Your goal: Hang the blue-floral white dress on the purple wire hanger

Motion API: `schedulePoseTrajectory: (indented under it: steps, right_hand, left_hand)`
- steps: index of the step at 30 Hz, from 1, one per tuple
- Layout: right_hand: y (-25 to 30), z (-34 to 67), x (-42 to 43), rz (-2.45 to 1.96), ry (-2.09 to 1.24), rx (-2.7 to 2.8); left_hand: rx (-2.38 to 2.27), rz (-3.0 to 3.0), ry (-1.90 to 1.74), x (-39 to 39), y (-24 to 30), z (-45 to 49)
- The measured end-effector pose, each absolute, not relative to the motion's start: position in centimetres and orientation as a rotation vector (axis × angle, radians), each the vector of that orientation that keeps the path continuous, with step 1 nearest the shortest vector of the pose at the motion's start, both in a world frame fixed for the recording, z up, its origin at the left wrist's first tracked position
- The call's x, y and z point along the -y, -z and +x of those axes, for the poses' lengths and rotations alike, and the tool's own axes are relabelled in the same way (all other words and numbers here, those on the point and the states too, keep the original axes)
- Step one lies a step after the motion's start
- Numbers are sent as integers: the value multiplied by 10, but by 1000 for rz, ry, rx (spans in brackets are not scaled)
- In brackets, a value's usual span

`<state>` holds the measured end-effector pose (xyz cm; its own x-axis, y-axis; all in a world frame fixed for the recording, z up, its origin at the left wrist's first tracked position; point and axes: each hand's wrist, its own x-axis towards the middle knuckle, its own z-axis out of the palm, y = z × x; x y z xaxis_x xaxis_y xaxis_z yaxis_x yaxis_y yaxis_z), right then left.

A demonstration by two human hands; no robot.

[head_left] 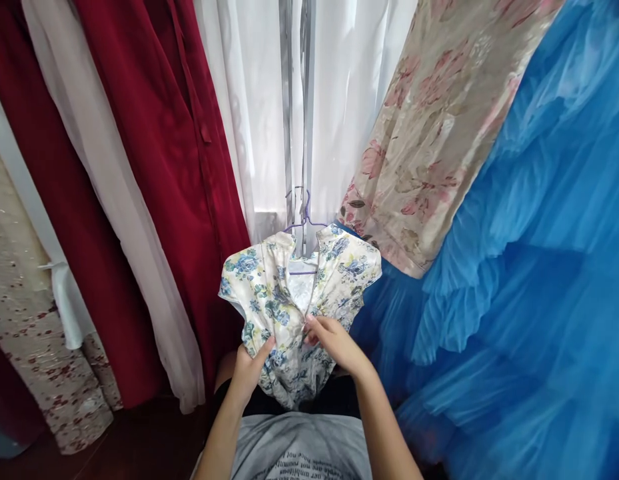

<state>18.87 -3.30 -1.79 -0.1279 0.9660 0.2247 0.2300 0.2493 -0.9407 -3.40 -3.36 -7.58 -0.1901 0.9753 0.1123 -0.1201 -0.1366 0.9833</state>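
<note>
A white blouse (284,313) with blue and yellow-green flowers hangs on a thin purple hanger (308,212) in front of my lap. My left hand (253,363) grips the blouse's left side, thumb on top and the fingers hidden behind the cloth. At the base of the V-neck, my right hand (332,340) pinches the front edge between thumb and fingers. Whether a button lies in that pinch is too small to tell. The lower part of the blouse bunches over my lap.
Dark red cloth (154,133) and a pale pink drape (109,153) hang at the left. White curtains (339,100) hang behind the hanger. A beige floral garment (429,147) and a blue ruffled tulle dress (554,280) crowd the right side. Dark floor (144,440) shows at lower left.
</note>
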Motion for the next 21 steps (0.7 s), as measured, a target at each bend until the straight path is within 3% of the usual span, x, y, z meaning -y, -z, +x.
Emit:
schedulePoseTrajectory:
  steps: [9, 15, 21]
  right_hand:
    - [33, 164, 11, -1183, -1061, 1455]
    - [19, 187, 25, -1182, -1154, 1450]
    - [8, 193, 35, -1119, -1315, 1489]
  left_hand:
    - [-1111, 1092, -1549, 42, 82, -32]
    - [-1480, 1312, -2190, 37, 84, -31]
    - [-1195, 2001, -1452, 39, 76, 35]
